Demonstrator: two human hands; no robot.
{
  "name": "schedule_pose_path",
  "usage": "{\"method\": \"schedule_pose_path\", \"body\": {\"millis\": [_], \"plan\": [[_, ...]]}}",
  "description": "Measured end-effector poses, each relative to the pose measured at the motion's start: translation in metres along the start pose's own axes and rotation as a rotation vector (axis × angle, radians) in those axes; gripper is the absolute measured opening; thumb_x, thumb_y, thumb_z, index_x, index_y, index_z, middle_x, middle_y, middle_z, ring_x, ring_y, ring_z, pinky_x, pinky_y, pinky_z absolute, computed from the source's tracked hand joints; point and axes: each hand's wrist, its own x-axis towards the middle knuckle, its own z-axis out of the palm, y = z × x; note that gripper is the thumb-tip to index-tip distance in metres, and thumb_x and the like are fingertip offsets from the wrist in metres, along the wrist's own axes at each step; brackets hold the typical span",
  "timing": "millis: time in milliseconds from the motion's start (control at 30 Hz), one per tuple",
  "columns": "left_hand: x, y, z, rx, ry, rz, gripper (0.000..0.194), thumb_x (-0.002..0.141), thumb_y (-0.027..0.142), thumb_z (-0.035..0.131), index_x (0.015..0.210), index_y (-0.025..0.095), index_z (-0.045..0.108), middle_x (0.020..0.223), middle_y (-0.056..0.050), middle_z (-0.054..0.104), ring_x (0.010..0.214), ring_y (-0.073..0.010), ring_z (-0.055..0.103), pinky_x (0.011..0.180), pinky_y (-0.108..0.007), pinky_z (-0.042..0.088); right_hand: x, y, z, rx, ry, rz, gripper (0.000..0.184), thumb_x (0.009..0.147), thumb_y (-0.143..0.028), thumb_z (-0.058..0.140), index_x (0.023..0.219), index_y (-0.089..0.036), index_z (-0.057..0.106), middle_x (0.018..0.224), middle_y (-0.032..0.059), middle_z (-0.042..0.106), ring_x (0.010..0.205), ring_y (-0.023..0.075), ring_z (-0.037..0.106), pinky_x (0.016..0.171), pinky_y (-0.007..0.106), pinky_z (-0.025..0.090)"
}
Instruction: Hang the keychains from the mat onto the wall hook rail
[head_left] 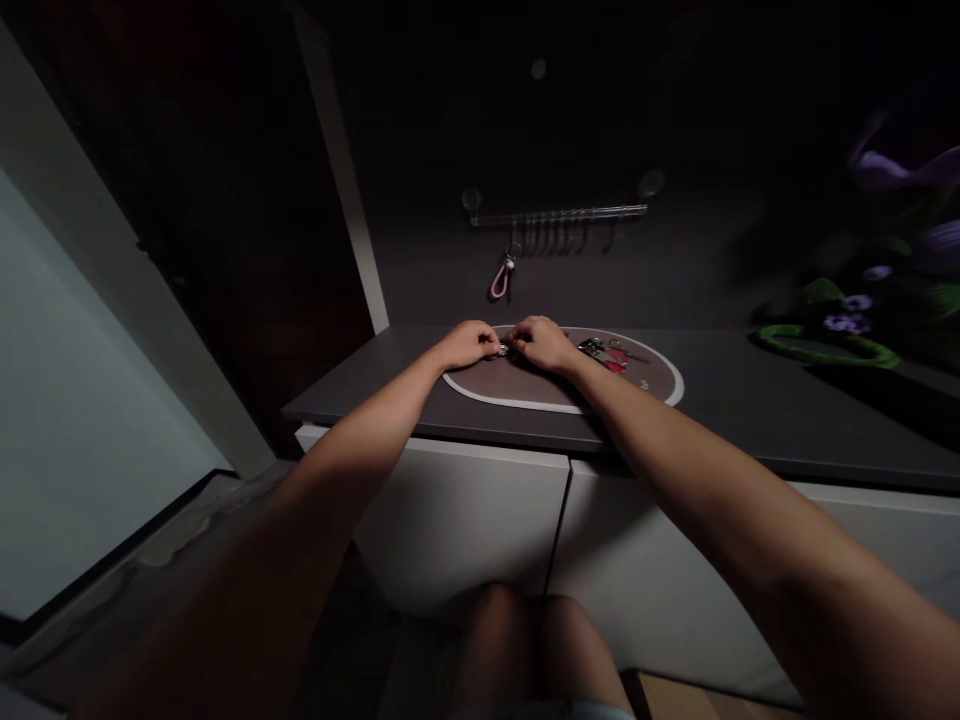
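Both of my hands rest over an oval brown mat (510, 386) with a white rim. My left hand (466, 345) is closed in a pinch on a small shiny metal piece (503, 350), perhaps a key ring; its exact kind is too small to tell. Close beside it, my right hand (544, 343) has its fingers curled together at the other side of the metal piece; what they grip is hidden. Right of that hand lies a bunch of keys (592, 347) with red tags (616, 362), partly behind my wrist.
Above the mat, a clear rail (559, 216) with several hooks is fixed to the dark wall. A pink loop keychain (501, 278) hangs from it. Purple flowers (847, 318) and a green ring (825, 350) stand at the right of the grey counter (720, 400). White cabinet doors (480, 510) are below.
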Motion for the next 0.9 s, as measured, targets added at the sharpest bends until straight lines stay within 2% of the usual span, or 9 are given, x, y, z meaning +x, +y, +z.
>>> {"method": "schedule_pose_path", "body": {"millis": [200, 400, 667, 900], "plan": [[0.001, -0.001, -0.003, -0.308, 0.040, -0.115, 0.012, 0.069, 0.020, 0.055, 0.071, 0.009, 0.060, 0.061, -0.001, 0.058, 0.056, -0.0085, 0.051, 0.058, -0.023, 0.039, 0.001, 0.000, -0.001, 0.053, -0.007, -0.017, 0.023, 0.072, -0.016, 0.050, 0.085, -0.017, 0.068, 0.092, 0.0069, 0.066, 0.091, 0.0184, 0.055, 0.083, 0.027, 0.037], [0.002, -0.004, -0.005, -0.499, 0.116, -0.142, 0.015, 0.068, 0.024, 0.060, 0.073, 0.010, 0.059, 0.063, 0.000, 0.057, 0.055, -0.0068, 0.048, 0.056, -0.021, 0.036, 0.000, -0.004, -0.004, 0.130, 0.012, -0.024, 0.023, 0.071, -0.015, 0.050, 0.086, -0.016, 0.068, 0.093, 0.0075, 0.065, 0.091, 0.0198, 0.055, 0.083, 0.029, 0.038], [0.006, -0.008, -0.004, -0.781, 0.184, -0.167, 0.019, 0.065, 0.026, 0.065, 0.073, 0.011, 0.058, 0.062, 0.002, 0.054, 0.052, -0.0048, 0.044, 0.052, -0.020, 0.033, -0.003, -0.011, -0.009, 0.460, 0.035, 0.103, 0.024, 0.071, -0.018, 0.053, 0.092, -0.018, 0.065, 0.093, 0.0034, 0.065, 0.084, 0.0164, 0.057, 0.083, 0.031, 0.041], [0.006, -0.005, -0.004, -0.942, 0.166, -0.166, 0.025, 0.064, 0.029, 0.068, 0.077, 0.011, 0.056, 0.067, 0.001, 0.056, 0.057, -0.0051, 0.049, 0.052, -0.018, 0.034, 0.001, -0.010, -0.004, 0.856, 0.046, 0.096, 0.020, 0.071, -0.021, 0.055, 0.088, -0.015, 0.061, 0.086, 0.0036, 0.065, 0.078, 0.0125, 0.057, 0.082, 0.030, 0.043]]}}
